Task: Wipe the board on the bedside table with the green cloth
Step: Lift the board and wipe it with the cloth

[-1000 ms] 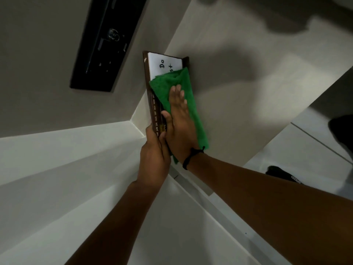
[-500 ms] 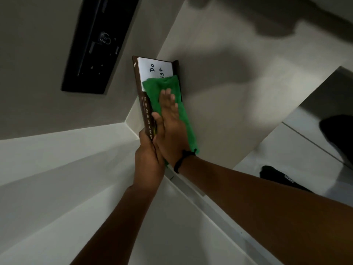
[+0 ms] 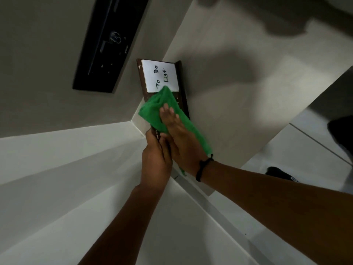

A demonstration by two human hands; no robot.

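Observation:
A dark brown framed board [image 3: 143, 81] with a white panel reading "To Do List" lies on the beige bedside table [image 3: 238, 96], against the wall corner. The green cloth [image 3: 156, 108] covers the board's near half. My right hand [image 3: 179, 138] lies flat on the cloth, palm down, fingers together, pressing it onto the board. My left hand [image 3: 154, 159] grips the board's near end at its left edge, where small month labels show. A black band circles my right wrist.
A black switch panel [image 3: 108, 43] is mounted on the grey wall left of the board. White bedding [image 3: 57, 178] fills the lower left. A pale tiled floor with a dark shoe [image 3: 280, 174] lies at right, beyond the table's edge.
My right hand has slid the cloth toward me along the board, uncovering the whole "To Do List" panel. The left hand has kept its hold on the board's near end.

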